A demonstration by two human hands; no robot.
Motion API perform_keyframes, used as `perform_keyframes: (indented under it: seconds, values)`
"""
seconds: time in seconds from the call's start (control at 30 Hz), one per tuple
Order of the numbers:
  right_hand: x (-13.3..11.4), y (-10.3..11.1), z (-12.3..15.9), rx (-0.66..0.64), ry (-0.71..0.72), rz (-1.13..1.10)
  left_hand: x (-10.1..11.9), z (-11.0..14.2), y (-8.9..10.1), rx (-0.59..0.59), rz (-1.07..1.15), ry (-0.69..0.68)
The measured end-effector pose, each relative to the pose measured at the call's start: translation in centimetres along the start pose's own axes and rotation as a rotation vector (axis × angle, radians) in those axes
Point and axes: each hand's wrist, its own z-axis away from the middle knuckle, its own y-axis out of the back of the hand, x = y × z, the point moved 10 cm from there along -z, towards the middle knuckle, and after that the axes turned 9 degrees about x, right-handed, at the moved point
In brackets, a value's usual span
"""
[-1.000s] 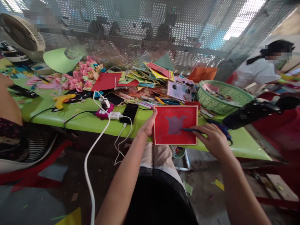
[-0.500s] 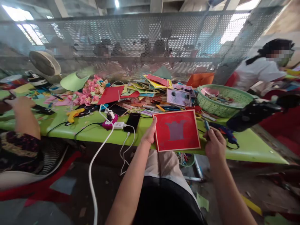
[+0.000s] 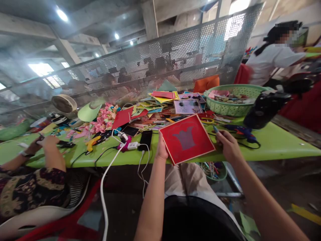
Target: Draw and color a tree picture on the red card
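My left hand [image 3: 162, 149] grips the left edge of a red rectangular board [image 3: 186, 140] with a pale border. It bears a grey, crown-like shape and faint outlines around it. The board is held tilted above the front of the table, over my lap. My right hand [image 3: 228, 144] is closed around a slim blue pen-like stick [image 3: 215, 129], its end poking up past the fingers. That hand hovers just right of the board, apart from it. Behind it on the table lies a dark blue glue gun [image 3: 247, 133].
On the green table [image 3: 281, 142] are a green basket [image 3: 230, 110], a black bottle [image 3: 265, 108], a pile of coloured cards, a phone [image 3: 145, 140] and a purple power strip [image 3: 124, 143] with white cables. A co-worker's hands [image 3: 47, 142] are busy at the left.
My view has turned and tilted. The red board is now more slanted, its right side lower. My right hand still holds the blue stick beside it.
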Motion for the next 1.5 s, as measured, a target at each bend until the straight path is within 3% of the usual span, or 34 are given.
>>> perform_keyframes:
  seconds: [0.2, 0.37, 0.83, 1.0, 1.13, 1.5]
  values:
    - [0.0, -1.8, 1.2, -0.219, -0.111, 0.059, -0.2, -0.2, -0.3, -0.026, 0.027, -0.005]
    - [0.3, -2.1, 1.4, -0.277, -0.140, 0.103, -0.5, -0.7, -0.3, -0.064, 0.007, -0.012]
    - [0.4, -1.8, 0.4, -0.190, -0.041, 0.075, -0.9, -1.9, 0.3, -0.053, -0.084, -0.031]
    - [0.0, -1.5, 0.2, -0.160, 0.002, 0.076, -1.1, -2.0, 0.1, -0.116, -0.097, -0.050]
    - [-0.2, -1.3, 0.2, -0.146, 0.011, 0.085, -1.1, -2.3, -0.1, -0.166, -0.129, -0.086]
    - [-0.1, -1.2, 0.2, -0.134, 0.006, 0.107, -1.2, -1.8, -0.7, -0.150, -0.106, -0.056]
